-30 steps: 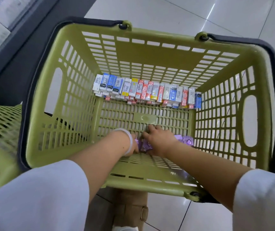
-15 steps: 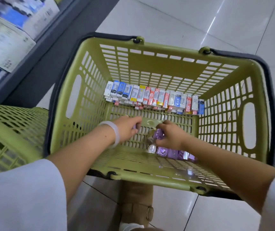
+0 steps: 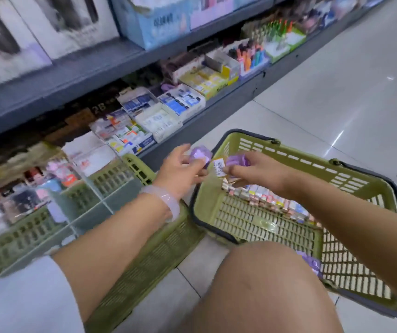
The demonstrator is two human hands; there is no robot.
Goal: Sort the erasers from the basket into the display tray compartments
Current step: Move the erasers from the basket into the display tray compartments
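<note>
The green basket (image 3: pixel 361 179) stands on the floor at right, a row of boxed erasers (image 3: pixel 272 200) along its far side and a purple packet (image 3: pixel 311 263) near its front wall. Above the basket's left rim, my left hand (image 3: pixel 180 168) grips a purple eraser packet (image 3: pixel 201 155). My right hand (image 3: pixel 260 170) holds another purple packet (image 3: pixel 237 161) with a white price label, close beside the left one. The display trays (image 3: pixel 159 121) with erasers sit on the low shelf to the left.
A second green basket (image 3: pixel 144 260) lies at left, partly under a clear acrylic divider (image 3: pixel 91 188). My knee (image 3: pixel 264 284) is in front of the basket. Shelves with boxes and pens (image 3: pixel 250 56) run along the left. White tiled floor (image 3: pixel 337 80) stretches to the right.
Both hands have lifted out of the basket bottom, each with a purple packet. My view has swung up and left, so the shelf and trays are in sight.
</note>
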